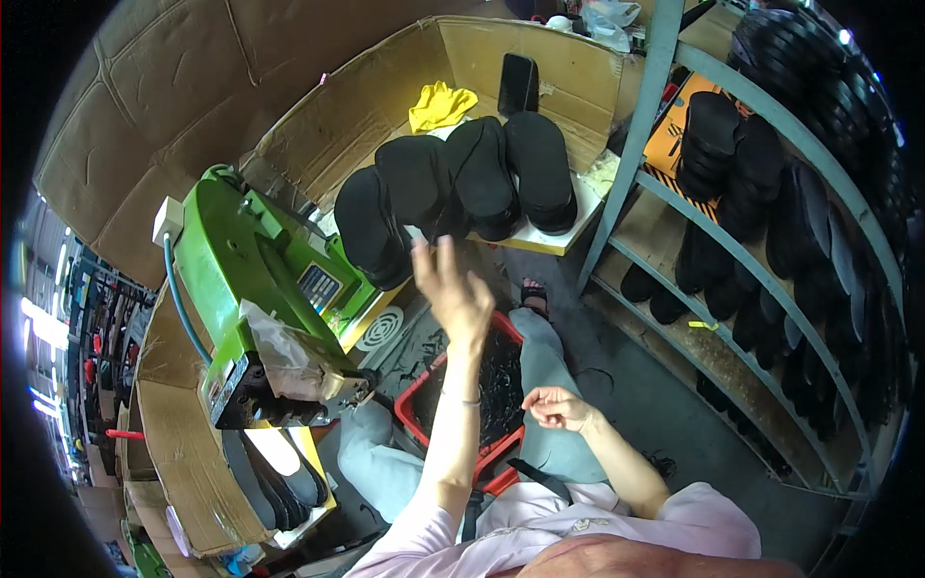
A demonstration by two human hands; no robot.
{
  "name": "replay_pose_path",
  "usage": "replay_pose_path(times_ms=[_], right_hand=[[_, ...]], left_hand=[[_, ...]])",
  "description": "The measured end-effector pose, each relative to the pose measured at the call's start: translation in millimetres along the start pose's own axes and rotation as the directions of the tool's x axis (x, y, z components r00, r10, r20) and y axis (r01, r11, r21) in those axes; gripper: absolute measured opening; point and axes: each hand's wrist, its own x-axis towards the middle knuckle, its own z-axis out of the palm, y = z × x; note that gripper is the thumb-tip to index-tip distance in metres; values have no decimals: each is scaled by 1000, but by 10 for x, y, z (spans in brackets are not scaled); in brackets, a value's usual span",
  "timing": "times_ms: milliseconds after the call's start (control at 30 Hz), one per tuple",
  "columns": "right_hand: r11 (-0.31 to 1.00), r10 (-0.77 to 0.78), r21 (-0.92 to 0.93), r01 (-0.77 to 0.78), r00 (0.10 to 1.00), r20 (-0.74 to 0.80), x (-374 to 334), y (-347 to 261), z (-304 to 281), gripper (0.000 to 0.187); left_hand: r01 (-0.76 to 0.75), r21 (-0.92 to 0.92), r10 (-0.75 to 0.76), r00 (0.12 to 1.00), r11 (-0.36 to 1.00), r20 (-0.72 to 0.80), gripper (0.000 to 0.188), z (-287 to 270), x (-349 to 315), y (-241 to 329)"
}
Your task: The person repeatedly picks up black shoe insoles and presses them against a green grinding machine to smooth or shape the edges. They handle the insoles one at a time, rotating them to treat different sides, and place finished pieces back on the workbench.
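Reaching forward, my left hand [451,294] has its fingers apart and looks slightly blurred. Its fingertips are by the stacks of black shoe soles [405,178]; a small white bit [414,233] shows beside them, and I cannot tell whether they touch. My right hand [561,408] hovers over my right thigh with its fingers curled in, and nothing shows in it. Left of my left arm is a green machine [241,260] with a clear plastic sheet [284,352] over its head. Between my knees sits a red basket [409,405] holding black scraps.
Cardboard walls [356,106] surround the bench. A yellow cloth [441,106] and a dark upright sole [518,85] are behind the stacks. To the right, a metal rack [742,255] carries many soles. More soles [255,482] lie below the machine head.
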Motion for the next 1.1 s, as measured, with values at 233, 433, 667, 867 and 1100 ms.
replay_pose_path(times_ms=[233,433,667,867,1100], right_hand=[[994,-83,-88,63,963,-256,387,-230,297,24],[675,-672,-660,329,643,-367,923,-801,487,21],[-745,-666,-567,-351,419,616,1819,-1984,1273,36],[-828,-560,-348,-439,665,494,2114,-2188,1099,27],[-716,-696,-450,-534,594,403,1987,-2030,783,42]], left_hand=[[338,-180,-299,930,924,212,31,-624,-611,175],[709,-451,-528,705,543,473,26,-793,-1421,321],[585,-41,-498,723,810,479,24,-907,-2418,-431],[329,126,-351,901,936,254,38,-1901,-2527,-625],[522,678,-518,822,517,-238,57,-3955,-2092,-951]])
